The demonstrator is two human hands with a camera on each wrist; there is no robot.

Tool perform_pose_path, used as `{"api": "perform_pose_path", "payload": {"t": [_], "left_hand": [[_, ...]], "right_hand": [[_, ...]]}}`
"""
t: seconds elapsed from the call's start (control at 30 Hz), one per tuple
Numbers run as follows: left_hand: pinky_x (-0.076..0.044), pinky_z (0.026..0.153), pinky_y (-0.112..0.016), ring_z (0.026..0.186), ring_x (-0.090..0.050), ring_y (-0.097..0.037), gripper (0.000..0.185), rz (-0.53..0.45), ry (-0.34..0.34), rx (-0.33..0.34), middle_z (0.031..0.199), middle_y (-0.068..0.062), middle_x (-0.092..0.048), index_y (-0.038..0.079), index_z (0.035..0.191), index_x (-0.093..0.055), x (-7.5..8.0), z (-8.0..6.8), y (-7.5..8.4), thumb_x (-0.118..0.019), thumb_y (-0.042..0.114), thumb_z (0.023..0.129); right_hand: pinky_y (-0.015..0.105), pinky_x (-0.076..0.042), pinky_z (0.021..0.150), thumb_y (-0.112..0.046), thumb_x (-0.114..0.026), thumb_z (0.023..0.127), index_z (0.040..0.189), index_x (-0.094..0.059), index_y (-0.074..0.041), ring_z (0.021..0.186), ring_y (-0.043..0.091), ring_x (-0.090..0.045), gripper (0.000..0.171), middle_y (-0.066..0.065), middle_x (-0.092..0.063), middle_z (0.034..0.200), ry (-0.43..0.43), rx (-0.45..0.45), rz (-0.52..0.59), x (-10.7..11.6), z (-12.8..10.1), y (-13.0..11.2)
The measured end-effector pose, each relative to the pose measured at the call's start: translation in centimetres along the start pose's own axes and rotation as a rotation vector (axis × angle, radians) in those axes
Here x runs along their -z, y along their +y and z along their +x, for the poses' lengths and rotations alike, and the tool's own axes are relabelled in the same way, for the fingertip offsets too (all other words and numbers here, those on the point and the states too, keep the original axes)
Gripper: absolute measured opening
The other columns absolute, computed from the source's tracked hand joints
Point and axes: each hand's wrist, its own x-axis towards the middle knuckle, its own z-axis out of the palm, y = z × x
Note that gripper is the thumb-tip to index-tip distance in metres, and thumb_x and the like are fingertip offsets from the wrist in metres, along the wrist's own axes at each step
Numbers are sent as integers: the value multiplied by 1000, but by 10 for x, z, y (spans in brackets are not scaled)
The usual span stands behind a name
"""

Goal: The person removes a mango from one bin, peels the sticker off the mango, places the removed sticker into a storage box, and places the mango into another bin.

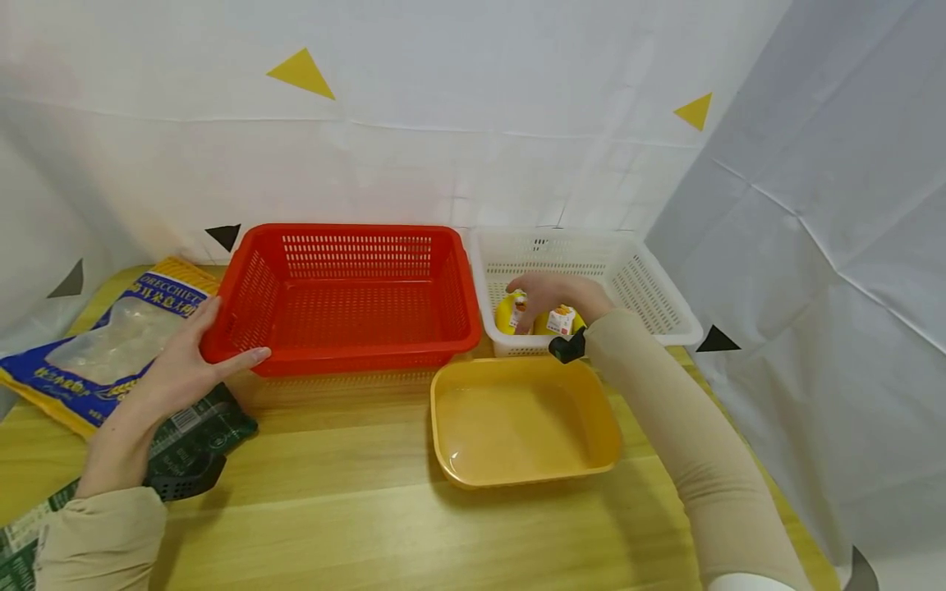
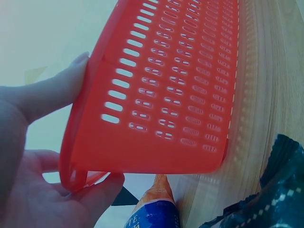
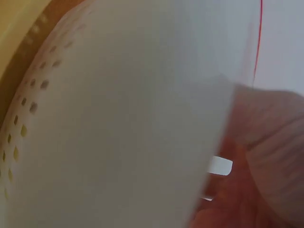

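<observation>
My left hand (image 1: 181, 365) grips the left rim of a red plastic basket (image 1: 355, 361). In the left wrist view, the thumb lies on one side of the basket's rim (image 2: 78, 137) and the fingers on the other. My right hand (image 1: 550, 297) reaches into a white plastic basket (image 1: 650, 287) at the right. Its fingers are about a yellow rounded item with a label (image 1: 504, 316), and whether they grip it is unclear. Another yellow item (image 1: 559, 320) lies beneath the hand. The right wrist view is mostly filled by the white basket's wall (image 3: 128, 114).
A yellow-orange plastic tub (image 1: 517, 423) stands in front of the white basket. A blue and yellow pasta bag (image 1: 111, 341) lies left of the red basket, with dark green packages (image 1: 199, 423) near the left forearm. White sheets (image 1: 473, 164) hang behind the table.
</observation>
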Motion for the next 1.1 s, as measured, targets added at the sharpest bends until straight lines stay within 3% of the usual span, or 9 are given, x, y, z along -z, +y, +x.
{"api": "perform_pose_path", "payload": {"t": [0.33, 0.63, 0.73, 0.87, 1.1], "left_hand": [[-38, 98, -73, 135, -27, -57, 106, 23, -15, 17, 161, -31, -11, 12, 161, 8, -1, 1, 1, -69, 40, 93], [-37, 97, -75, 135, -26, -57, 103, 20, -15, 6, 161, -32, -12, 9, 161, 3, 0, 1, 1, -68, 40, 94], [-38, 96, -75, 134, -29, -55, 101, 14, -9, -3, 158, -32, -18, 9, 161, 0, 0, 0, 1, -68, 39, 94], [-40, 96, -74, 133, -31, -54, 100, 12, -4, -11, 157, -31, -22, 10, 162, -1, 0, 0, 1, -69, 40, 93], [-39, 96, -74, 133, -30, -54, 102, 20, -3, 0, 157, -31, -21, 11, 162, 1, 0, -1, 1, -68, 41, 93]], "right_hand": [[49, -40, 111, -22, -79, 84, 152, -41, -8, 125, 31, -42, 79, 14, -43, 152, -59, 23, -66, 0, 7, 3], [54, -33, 116, -21, -78, 83, 154, -38, -13, 133, 32, -38, 81, 12, -37, 158, -99, 10, -26, -1, 9, 2], [54, -32, 117, -21, -77, 84, 155, -36, -13, 134, 32, -37, 82, 12, -35, 159, -137, 20, -33, 1, 11, 0], [53, -34, 116, -23, -73, 86, 155, -36, -11, 134, 32, -39, 79, 13, -35, 158, -190, 48, -96, 5, 14, -3], [55, -31, 117, -36, -77, 85, 155, -35, -16, 142, 33, -34, 84, 11, -33, 159, -260, 4, -151, 13, 15, -10]]}}
